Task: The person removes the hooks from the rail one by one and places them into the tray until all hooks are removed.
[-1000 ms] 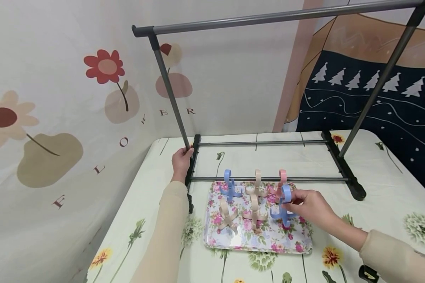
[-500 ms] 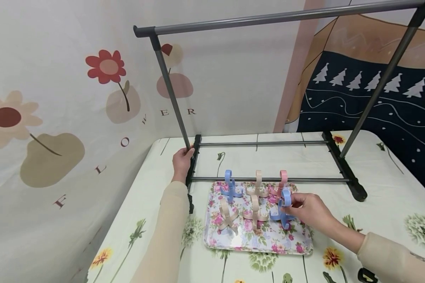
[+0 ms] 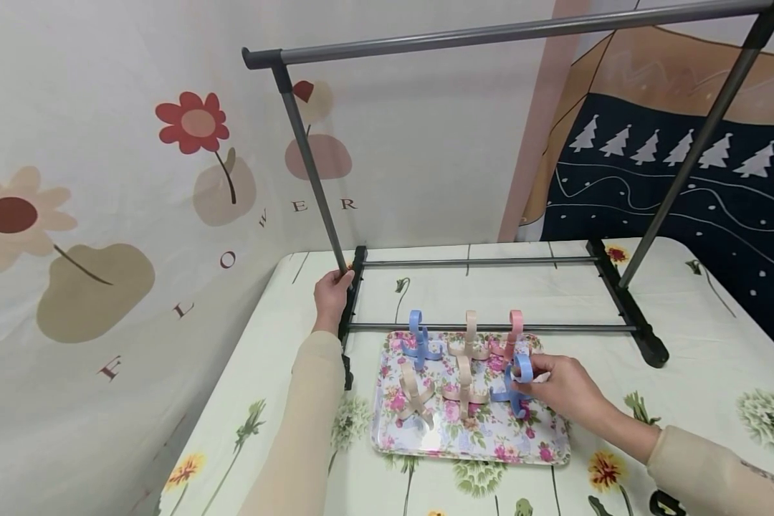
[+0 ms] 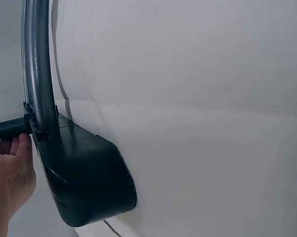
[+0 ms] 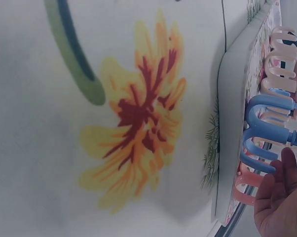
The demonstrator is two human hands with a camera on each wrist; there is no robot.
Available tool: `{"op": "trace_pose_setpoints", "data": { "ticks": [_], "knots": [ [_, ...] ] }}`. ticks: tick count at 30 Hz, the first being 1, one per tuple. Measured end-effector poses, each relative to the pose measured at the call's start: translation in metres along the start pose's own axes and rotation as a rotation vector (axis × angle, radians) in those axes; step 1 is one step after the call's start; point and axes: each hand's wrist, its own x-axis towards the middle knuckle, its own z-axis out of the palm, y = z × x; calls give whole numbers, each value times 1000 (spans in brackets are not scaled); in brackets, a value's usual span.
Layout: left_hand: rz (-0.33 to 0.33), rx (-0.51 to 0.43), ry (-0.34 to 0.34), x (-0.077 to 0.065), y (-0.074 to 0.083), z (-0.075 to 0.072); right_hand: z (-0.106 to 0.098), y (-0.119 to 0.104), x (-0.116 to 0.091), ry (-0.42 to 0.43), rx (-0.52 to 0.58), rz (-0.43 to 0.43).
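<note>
My left hand (image 3: 330, 301) grips the foot of the left post (image 3: 316, 179) of a dark metal clothes rack. In the left wrist view its fingers (image 4: 24, 145) curl at a black bar beside the thick end cap. A blue multi-pronged hook (image 3: 507, 395) is pinched at its upper part by my right hand (image 3: 567, 387), over the right side of the floral tray (image 3: 451, 443). In the right wrist view the blue hook's prongs (image 5: 264, 133) point toward the tray. Other hooks stand on the tray: a blue one (image 3: 419, 350), a pink one (image 3: 507, 347) and several beige ones (image 3: 464, 390).
The rack's top rail (image 3: 490, 34) spans high across the view. Its low front crossbar (image 3: 574, 328) runs right behind the tray, between two black feet (image 3: 628, 312). A flowered cloth (image 3: 264, 444) covers the table. Printed curtains (image 3: 426, 158) hang behind.
My right hand has moved slightly down with the blue hook, whose top leans more to the right now. The left hand stays in place on the rack.
</note>
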Motion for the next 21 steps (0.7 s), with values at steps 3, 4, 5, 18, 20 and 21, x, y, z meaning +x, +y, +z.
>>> {"op": "trace_pose_setpoints", "data": {
  "ticks": [3,4,5,18,20,21],
  "knots": [
    [-3,3,2,0,1,1,-1,-2,-1,-4,4,19],
    [-5,5,4,-1,2,1,-1,-2,-1,-6,7,22],
    [-5,6,6,-1,2,1,-1,-3,-2,-9,11,22],
    [3,76,-16,1,2,-4,-28,4,-14,-59,-57,-11],
    [2,108,-24,1,4,-4,-34,7,-13,-40,-64,-27],
    [2,127,-31,0,4,-4,-38,8,-12,-28,-71,-34]
  ]
}}
